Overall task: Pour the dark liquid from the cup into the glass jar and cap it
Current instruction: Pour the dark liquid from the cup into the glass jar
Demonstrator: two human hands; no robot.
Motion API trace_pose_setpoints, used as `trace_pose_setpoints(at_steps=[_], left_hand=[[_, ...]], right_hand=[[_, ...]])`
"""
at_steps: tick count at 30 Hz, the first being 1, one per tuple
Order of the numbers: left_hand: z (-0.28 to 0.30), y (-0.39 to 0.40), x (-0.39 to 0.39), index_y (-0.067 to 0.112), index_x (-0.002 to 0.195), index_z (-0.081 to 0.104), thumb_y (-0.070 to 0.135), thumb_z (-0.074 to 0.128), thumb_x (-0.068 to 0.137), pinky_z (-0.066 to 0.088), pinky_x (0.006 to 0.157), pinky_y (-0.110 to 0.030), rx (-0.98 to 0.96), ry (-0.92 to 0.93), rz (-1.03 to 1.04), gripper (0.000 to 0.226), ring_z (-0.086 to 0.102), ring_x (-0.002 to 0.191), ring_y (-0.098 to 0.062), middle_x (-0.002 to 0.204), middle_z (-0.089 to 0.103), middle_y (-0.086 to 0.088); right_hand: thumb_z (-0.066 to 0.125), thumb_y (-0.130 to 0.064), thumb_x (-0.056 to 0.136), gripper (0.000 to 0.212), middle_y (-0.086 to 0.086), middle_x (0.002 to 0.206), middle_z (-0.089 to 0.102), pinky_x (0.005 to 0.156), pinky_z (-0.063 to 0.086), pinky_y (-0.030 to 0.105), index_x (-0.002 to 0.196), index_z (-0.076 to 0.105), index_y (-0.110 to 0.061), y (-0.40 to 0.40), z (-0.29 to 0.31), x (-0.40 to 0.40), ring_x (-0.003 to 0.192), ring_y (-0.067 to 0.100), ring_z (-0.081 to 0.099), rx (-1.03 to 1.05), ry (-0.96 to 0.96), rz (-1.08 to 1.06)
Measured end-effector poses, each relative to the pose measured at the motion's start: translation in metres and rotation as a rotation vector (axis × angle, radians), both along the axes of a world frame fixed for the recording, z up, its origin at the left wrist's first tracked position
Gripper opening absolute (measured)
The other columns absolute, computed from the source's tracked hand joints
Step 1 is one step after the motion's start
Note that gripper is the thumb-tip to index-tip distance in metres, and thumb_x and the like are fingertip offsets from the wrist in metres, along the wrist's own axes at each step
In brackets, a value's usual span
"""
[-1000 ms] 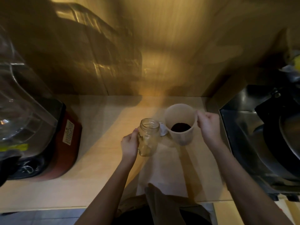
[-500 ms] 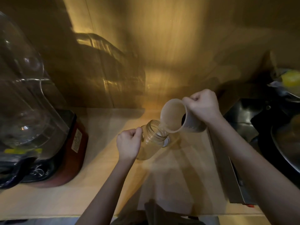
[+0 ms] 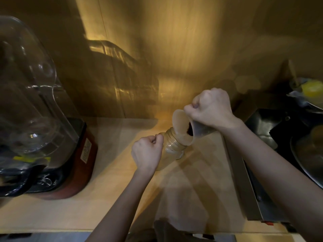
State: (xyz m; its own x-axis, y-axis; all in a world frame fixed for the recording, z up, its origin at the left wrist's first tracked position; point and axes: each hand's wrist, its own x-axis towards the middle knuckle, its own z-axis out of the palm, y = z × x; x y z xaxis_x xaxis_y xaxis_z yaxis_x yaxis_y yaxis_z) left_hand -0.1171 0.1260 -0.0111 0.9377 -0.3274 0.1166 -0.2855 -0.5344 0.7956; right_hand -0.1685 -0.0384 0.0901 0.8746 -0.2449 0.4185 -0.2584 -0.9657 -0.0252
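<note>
Open counter (image 3: 111, 198) in front, between blender (image 3: 52, 137) at left and steel appliance (image 3: 251, 189) at right.

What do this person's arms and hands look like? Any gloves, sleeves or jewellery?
Both forearms are bare as far as the picture shows, with no sleeve in view. The left hand and the right hand wear no gloves, and no watch, bracelet or ring shows. The light is dim and yellowish.

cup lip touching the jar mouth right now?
Cannot tell. In the head view the tilted cup, held by the right hand, overlaps the mouth of the glass jar, hiding the rim; neither contact nor a gap shows.
</note>
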Motion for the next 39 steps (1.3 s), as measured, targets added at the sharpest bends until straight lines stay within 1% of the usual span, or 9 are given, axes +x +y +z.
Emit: trace_pose_setpoints(at_steps=[4,10,16,20,23,28,33,36,39], left_hand=[[0.004,-0.003,-0.002,0.014,0.037,0.027,0.023,0.051,0.081,0.027,0.052,-0.032,0.02,0.013,0.04,0.051,0.052,0.062,-0.046,0.058,0.049,-0.034],[0.009,-0.004,-0.003,0.016,0.036,0.026,0.022,0.051,0.082,0.026,0.052,-0.032,0.0,-0.001,0.008,0.052,0.05,0.058,-0.044,0.051,0.044,-0.028],[0.018,-0.006,-0.003,0.015,0.037,0.025,0.019,0.051,0.08,0.022,0.046,-0.034,-0.008,0.016,0.004,0.05,0.037,0.051,-0.034,0.04,0.024,-0.007],[0.02,-0.007,0.0,0.017,0.036,0.024,0.018,0.052,0.08,0.023,0.049,-0.032,-0.031,0.026,-0.012,0.052,0.035,0.049,-0.035,0.038,0.023,-0.008],[0.019,-0.009,0.002,0.016,0.036,0.026,0.019,0.051,0.08,0.027,0.051,-0.032,-0.032,0.027,0.0,0.05,0.046,0.055,-0.045,0.048,0.039,-0.027],[0.017,-0.011,0.002,0.016,0.037,0.027,0.02,0.051,0.079,0.03,0.052,-0.034,-0.05,0.012,0.013,0.049,0.051,0.059,-0.047,0.057,0.05,-0.033],[0.016,-0.011,0.002,0.014,0.036,0.026,0.023,0.048,0.077,0.028,0.051,-0.035,-0.079,0.017,0.025,0.048,0.049,0.059,-0.048,0.057,0.047,-0.034],[0.015,-0.011,0.002,0.013,0.036,0.027,0.03,0.042,0.071,0.033,0.051,-0.038,-0.091,0.035,0.027,0.041,0.047,0.058,-0.049,0.058,0.047,-0.035],[0.015,-0.009,0.001,0.013,0.038,0.028,0.032,0.042,0.07,0.03,0.05,-0.035,-0.098,0.038,0.015,0.04,0.034,0.05,-0.035,0.049,0.034,-0.025]], right_hand=[[0.031,-0.039,0.067,0.037,0.0,0.034,0.031,0.043,0.019,0.02,0.034,0.025,-0.024,0.004,0.004,0.001,0.037,0.021,0.035,-0.085,-0.046,0.021],[0.033,-0.037,0.066,0.038,0.001,0.036,0.027,0.045,0.024,0.023,0.037,0.01,-0.027,0.01,0.015,0.004,0.037,0.019,0.031,-0.129,-0.108,0.042],[0.044,-0.031,0.064,0.04,-0.001,0.035,0.024,0.046,0.026,0.022,0.03,0.05,-0.011,0.013,0.022,0.006,0.035,0.018,0.028,-0.214,-0.077,0.003],[0.048,-0.027,0.067,0.041,-0.011,0.035,0.008,0.044,0.026,0.023,0.031,0.029,-0.021,0.013,0.025,0.005,0.034,0.017,0.027,-0.22,-0.094,0.064],[0.039,-0.03,0.066,0.041,-0.009,0.032,0.011,0.044,0.022,0.019,0.029,0.042,-0.015,0.012,0.027,0.005,0.031,0.017,0.027,-0.253,-0.115,0.044],[0.036,-0.032,0.063,0.042,-0.002,0.034,0.019,0.046,0.024,0.02,0.028,0.048,-0.011,0.013,0.026,0.01,0.033,0.017,0.023,-0.27,-0.171,0.04],[0.038,-0.031,0.062,0.04,-0.003,0.034,0.018,0.044,0.014,0.014,0.028,0.045,-0.011,0.013,0.027,0.011,0.032,0.017,0.022,-0.256,-0.168,0.057],[0.048,-0.025,0.062,0.036,-0.001,0.034,0.021,0.043,0.024,0.021,0.029,0.039,-0.015,0.014,0.028,0.01,0.031,0.017,0.025,-0.226,-0.173,0.105],[0.057,-0.022,0.059,0.042,-0.001,0.035,0.019,0.044,0.025,0.022,0.035,0.022,-0.022,0.016,0.027,0.01,0.032,0.015,0.025,-0.263,-0.184,0.145]])
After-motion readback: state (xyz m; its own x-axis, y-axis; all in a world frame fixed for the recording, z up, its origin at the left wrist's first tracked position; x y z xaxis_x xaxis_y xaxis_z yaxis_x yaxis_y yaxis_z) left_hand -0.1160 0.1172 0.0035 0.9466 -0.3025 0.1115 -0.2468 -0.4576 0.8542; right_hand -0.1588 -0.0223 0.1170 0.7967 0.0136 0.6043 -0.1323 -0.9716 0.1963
